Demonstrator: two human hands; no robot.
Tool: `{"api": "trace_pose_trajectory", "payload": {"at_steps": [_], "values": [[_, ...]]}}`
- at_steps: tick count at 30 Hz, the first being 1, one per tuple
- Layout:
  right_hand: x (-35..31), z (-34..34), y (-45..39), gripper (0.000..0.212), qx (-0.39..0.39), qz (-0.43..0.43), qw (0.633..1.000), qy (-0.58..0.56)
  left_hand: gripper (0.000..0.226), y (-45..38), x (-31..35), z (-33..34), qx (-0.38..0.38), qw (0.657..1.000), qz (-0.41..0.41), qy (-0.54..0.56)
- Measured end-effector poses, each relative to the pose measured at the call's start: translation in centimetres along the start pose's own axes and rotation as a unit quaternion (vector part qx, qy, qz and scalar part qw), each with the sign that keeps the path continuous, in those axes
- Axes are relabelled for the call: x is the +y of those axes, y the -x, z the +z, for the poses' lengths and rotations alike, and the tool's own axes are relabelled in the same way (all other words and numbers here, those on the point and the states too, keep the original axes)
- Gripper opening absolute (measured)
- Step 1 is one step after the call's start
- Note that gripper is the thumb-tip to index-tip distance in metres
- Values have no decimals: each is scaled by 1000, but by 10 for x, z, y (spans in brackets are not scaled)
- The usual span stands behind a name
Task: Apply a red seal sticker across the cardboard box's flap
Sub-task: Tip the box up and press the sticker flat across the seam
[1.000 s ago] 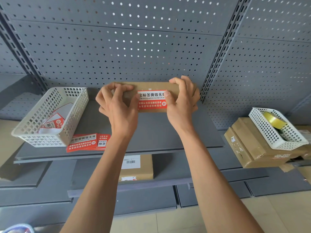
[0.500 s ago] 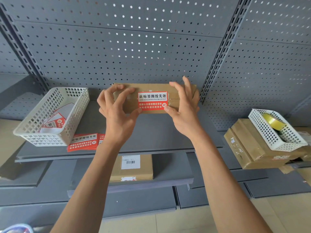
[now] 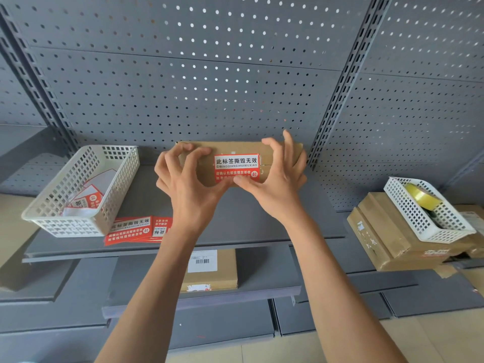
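Note:
A brown cardboard box (image 3: 235, 148) stands on the grey shelf (image 3: 262, 218) against the pegboard, its flap seam facing me. A red seal sticker (image 3: 237, 166) with a white band of black characters lies across that seam. My left hand (image 3: 186, 179) clasps the box's left end, fingertips curled on its top edge and thumb near the sticker's lower left corner. My right hand (image 3: 277, 179) holds the right end. Its thumb presses the sticker's lower edge, and its fingers arch over the top. The sticker's bottom line is hidden behind both thumbs.
A white mesh basket (image 3: 78, 189) with sticker sheets sits at the left, with loose red stickers (image 3: 133, 230) beside it. At the right, another white basket (image 3: 429, 213) with a yellow tape roll (image 3: 419, 195) rests on stacked cardboard boxes (image 3: 379, 239). A labelled box (image 3: 212, 271) lies on the lower shelf.
My fingers lifted and spread off the box half a second ago, uncovering the sticker. Now both thumbs have slid in along its lower edge, and my left fingers curl on the box top.

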State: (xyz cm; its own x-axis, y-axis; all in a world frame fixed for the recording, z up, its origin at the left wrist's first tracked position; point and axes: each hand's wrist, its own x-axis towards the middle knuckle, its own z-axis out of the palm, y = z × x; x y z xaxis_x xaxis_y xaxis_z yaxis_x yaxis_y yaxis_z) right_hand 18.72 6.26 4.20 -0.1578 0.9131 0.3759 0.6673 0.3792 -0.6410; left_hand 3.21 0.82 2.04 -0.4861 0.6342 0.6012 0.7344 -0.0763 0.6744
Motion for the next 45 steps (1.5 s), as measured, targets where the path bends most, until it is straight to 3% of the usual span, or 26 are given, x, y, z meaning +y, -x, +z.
{"api": "trace_pose_trajectory", "payload": {"at_steps": [27, 30, 34, 37, 45], "values": [[18, -10, -1, 69, -10, -26, 999, -45, 59, -4, -16, -15, -60, 997, 35, 21], [18, -13, -1, 65, -15, -29, 998, -62, 47, -4, -13, -15, -54, 997, 29, 37], [4, -4, 1, 44, 47, -2, 995, -89, 24, -7, 5, -5, 12, 997, -51, 50], [-12, 13, -2, 56, 115, 37, 991, -52, 37, -9, 20, 8, 53, 993, -103, -1], [-21, 44, -8, 64, 229, 57, 971, 46, 48, -11, 24, 30, 105, 986, -124, -29]]}}
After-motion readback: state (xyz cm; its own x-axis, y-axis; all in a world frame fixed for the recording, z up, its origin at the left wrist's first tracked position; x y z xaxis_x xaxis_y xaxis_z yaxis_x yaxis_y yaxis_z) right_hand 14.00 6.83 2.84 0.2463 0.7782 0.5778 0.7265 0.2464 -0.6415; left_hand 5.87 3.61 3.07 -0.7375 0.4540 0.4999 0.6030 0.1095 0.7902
